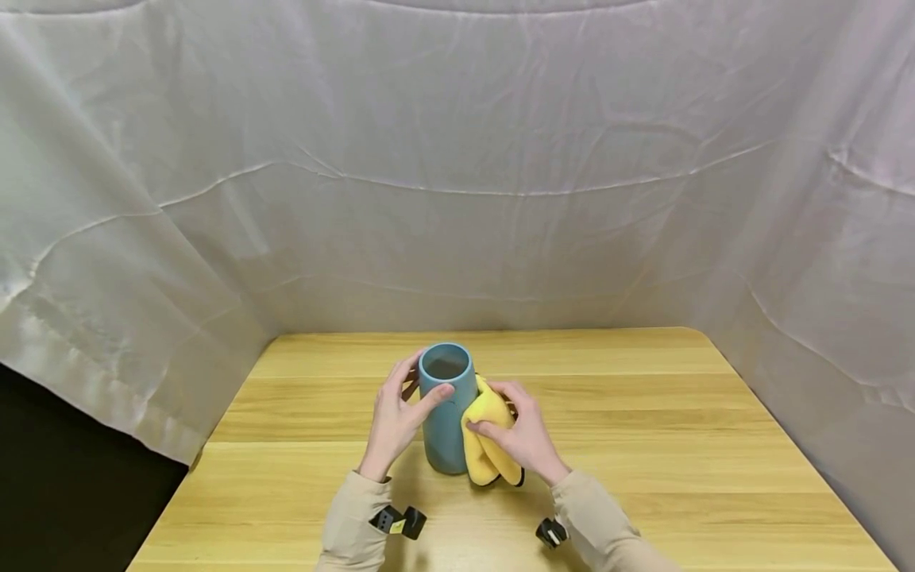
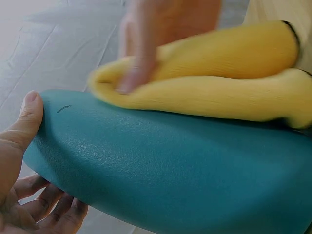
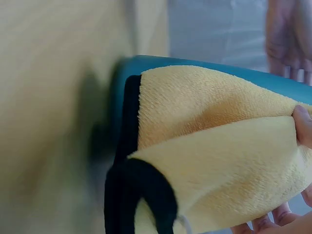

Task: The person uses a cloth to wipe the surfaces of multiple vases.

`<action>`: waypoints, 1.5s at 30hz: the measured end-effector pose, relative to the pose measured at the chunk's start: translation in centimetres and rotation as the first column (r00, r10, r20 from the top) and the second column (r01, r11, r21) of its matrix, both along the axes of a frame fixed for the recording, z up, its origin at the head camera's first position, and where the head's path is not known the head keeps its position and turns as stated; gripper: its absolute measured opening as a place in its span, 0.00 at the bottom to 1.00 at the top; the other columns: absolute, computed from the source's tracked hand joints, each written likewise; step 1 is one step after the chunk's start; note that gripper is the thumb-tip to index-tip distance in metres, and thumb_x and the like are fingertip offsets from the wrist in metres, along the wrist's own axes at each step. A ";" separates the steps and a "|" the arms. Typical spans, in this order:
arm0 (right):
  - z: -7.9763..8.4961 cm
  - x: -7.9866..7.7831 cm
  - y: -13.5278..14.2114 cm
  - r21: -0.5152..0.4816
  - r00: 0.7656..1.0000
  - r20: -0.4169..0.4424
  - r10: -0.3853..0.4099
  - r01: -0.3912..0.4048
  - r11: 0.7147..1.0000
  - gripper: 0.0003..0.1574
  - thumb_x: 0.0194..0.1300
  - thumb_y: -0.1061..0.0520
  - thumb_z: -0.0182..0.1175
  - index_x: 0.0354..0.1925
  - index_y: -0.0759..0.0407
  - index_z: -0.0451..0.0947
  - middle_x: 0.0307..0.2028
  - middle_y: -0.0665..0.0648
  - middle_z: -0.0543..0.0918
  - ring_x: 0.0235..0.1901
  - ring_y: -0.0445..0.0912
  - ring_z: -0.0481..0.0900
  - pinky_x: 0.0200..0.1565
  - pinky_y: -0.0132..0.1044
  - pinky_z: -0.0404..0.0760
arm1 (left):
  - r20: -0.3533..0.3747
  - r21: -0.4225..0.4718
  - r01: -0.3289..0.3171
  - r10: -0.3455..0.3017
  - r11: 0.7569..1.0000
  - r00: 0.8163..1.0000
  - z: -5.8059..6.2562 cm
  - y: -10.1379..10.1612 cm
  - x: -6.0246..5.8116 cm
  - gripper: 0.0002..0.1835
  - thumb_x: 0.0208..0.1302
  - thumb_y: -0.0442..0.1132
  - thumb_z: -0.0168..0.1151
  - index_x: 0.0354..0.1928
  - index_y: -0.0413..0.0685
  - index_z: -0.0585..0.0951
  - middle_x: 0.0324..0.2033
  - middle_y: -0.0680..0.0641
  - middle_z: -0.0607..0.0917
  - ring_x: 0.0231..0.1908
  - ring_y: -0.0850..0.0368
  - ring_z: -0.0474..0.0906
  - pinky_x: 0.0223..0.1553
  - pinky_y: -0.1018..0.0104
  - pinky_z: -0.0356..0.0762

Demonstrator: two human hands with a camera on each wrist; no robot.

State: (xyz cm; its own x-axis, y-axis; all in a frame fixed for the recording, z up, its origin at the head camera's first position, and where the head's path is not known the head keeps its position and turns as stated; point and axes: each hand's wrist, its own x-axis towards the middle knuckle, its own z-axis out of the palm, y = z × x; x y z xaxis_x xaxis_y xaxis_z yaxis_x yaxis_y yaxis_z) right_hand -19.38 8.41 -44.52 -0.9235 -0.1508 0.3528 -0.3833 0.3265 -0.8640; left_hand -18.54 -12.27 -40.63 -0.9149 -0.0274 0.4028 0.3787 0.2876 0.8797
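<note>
A tall blue vase (image 1: 446,437) stands upright on the table, its round mouth open at the top. My left hand (image 1: 396,413) grips the vase near its rim, thumb in front and fingers round the far left side. In the left wrist view a short dark mark (image 2: 64,108) shows on the vase's blue wall near that thumb. My right hand (image 1: 525,433) pinches a folded yellow cloth (image 1: 488,409) with dark edging, which lies against the vase's right side. Loose folds of the yellow cloth (image 3: 234,170) hang down toward the table in the right wrist view.
The wooden table (image 1: 643,445) extends around the vase on all sides. Grey-white fabric (image 1: 500,238) hangs behind it and along both sides. A black area (image 1: 71,477) lies beyond the table's left edge. Each wrist carries a small black camera.
</note>
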 end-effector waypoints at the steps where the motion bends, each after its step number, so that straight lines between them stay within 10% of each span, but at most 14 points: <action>1: -0.4 0.0 0.1 0.006 1.000 0.019 -0.003 0.003 1.000 0.35 0.50 0.57 0.79 0.58 0.54 0.80 0.48 0.56 0.83 0.45 0.46 0.77 0.44 0.31 0.78 | 0.000 0.000 -0.001 0.001 1.000 1.000 0.0 0.0 0.0 0.33 0.59 0.39 0.74 0.67 0.51 0.76 0.54 0.43 0.82 0.57 0.45 0.79 0.65 0.46 0.77; 14: -1.5 0.1 0.0 0.010 0.998 0.065 -0.027 0.026 1.000 0.36 0.49 0.58 0.80 0.57 0.54 0.81 0.48 0.55 0.83 0.46 0.44 0.77 0.46 0.31 0.77 | 0.005 -0.002 -0.005 0.005 1.000 1.000 0.0 0.0 0.0 0.33 0.59 0.39 0.75 0.67 0.51 0.75 0.54 0.43 0.82 0.57 0.45 0.78 0.66 0.46 0.77; 31: 3.9 -0.6 -0.8 -0.046 0.989 -0.145 0.032 -0.039 0.998 0.33 0.53 0.58 0.77 0.59 0.55 0.81 0.46 0.60 0.82 0.42 0.45 0.76 0.40 0.31 0.79 | -0.006 -0.009 -0.010 0.010 1.000 1.000 0.0 -0.1 0.0 0.32 0.59 0.40 0.74 0.67 0.51 0.76 0.54 0.43 0.82 0.55 0.46 0.79 0.64 0.46 0.78; 45: 3.0 -0.5 -0.5 -0.054 0.993 -0.114 0.042 -0.048 0.997 0.33 0.55 0.58 0.76 0.59 0.55 0.80 0.44 0.59 0.80 0.39 0.41 0.75 0.38 0.30 0.79 | -0.012 -0.003 0.003 -0.003 1.000 1.000 0.0 -0.1 -0.1 0.33 0.59 0.40 0.75 0.67 0.51 0.76 0.53 0.43 0.82 0.56 0.45 0.79 0.64 0.46 0.78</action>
State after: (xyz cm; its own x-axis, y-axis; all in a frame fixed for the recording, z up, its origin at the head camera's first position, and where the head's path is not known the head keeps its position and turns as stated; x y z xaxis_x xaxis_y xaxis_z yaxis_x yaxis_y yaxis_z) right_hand -19.86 7.94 -41.53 -0.8700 -0.1683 0.4635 -0.4927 0.2589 -0.8308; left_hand -18.60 -12.34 -40.62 -0.9099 -0.0238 0.4140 0.3902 0.2891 0.8741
